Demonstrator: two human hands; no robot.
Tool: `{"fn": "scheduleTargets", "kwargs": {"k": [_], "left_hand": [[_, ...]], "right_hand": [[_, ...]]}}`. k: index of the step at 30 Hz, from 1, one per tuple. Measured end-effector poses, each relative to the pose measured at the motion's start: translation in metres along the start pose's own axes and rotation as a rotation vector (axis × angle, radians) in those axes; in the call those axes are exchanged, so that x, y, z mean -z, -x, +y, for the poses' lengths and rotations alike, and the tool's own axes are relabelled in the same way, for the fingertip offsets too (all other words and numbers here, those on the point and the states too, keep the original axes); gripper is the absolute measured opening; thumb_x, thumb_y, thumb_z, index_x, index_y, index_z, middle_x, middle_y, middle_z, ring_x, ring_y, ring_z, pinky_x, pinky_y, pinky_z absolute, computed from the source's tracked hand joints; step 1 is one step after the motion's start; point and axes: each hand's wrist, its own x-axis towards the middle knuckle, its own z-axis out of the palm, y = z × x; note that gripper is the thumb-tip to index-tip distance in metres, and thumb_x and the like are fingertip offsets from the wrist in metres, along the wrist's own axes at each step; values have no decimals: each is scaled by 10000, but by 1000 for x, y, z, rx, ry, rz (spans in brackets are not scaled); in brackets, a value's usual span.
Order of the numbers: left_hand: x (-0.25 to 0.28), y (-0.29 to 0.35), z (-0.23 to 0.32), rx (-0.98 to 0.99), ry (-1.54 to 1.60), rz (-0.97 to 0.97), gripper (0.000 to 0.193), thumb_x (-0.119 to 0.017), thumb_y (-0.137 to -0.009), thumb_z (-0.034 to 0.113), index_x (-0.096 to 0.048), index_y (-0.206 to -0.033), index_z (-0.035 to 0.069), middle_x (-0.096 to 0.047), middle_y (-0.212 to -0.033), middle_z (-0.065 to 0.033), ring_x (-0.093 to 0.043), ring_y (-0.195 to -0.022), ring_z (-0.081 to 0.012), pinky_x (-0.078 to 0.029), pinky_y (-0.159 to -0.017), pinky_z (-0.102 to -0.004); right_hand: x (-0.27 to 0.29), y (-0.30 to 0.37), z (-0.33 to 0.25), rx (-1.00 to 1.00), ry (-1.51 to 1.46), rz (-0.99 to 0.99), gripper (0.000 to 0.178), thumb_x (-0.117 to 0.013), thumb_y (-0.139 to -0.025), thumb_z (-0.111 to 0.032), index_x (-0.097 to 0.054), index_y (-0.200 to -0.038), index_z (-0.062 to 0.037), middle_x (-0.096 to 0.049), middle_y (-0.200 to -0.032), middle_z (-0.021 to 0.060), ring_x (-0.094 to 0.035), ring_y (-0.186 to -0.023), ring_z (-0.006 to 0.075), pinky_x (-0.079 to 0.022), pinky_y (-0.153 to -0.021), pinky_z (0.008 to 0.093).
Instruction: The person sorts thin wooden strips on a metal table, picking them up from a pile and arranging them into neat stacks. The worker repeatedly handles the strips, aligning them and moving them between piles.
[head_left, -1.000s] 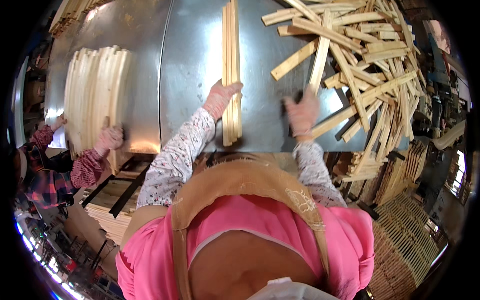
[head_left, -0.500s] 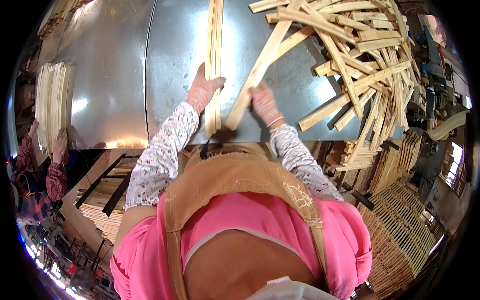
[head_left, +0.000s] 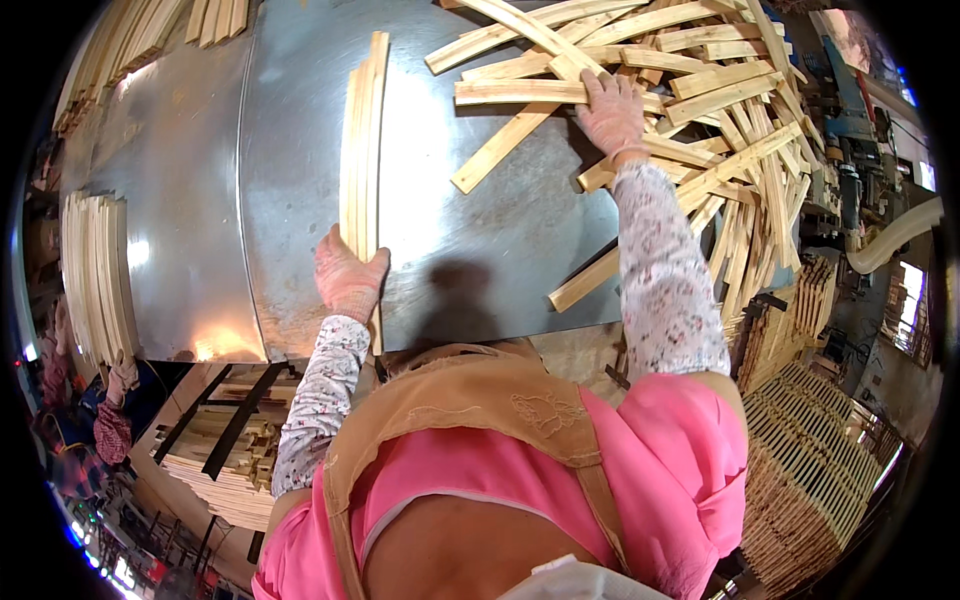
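My left hand, in a pinkish work glove, is closed round the near part of a narrow bundle of wooden strips. The bundle lies lengthwise on the metal tabletop, its far ends uneven. To the right, my right hand, gloved the same way, reaches over the jumbled pile of loose strips. Its fingers curl over a pale strip lying crosswise at the pile's left edge. My palm hides part of that strip.
A co-worker's hands are at a neat stack of strips on the left. More strips lie at the far left. A seam crosses the metal tabletop. Stacked wood stands below the table edge.
My right hand has left the strip it held beside the bundle and moved far right onto the pile. My left hand is now at the bundle's near part. The view has shifted too.
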Motion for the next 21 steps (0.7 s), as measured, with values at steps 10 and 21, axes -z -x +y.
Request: {"fn": "scheduleTargets", "kwargs": {"k": [10, 21], "left_hand": [[3, -2, 17, 77, 26, 6, 1011, -826, -812, 449, -408, -1587, -47, -515, -1518, -265, -494, -1434, -420, -414, -1231, -464], [1, -5, 5, 13, 51, 17, 971, -807, -861, 520, -433, -1602, 17, -566, -1489, -277, -533, -1408, -430, -442, -1199, -485]], "right_hand": [[85, -50, -90, -467, -1408, -685, 683, -465, -1098, -626, -697, -1251, -3, -774, -930, 98, -706, -736, 191, -608, -736, 399], [-79, 11, -249, -341, -1716, -398, 552, -451, -1130, -500, -610, -1267, 10, -738, -994, 196, -774, -859, 336, -637, -720, 436]]}}
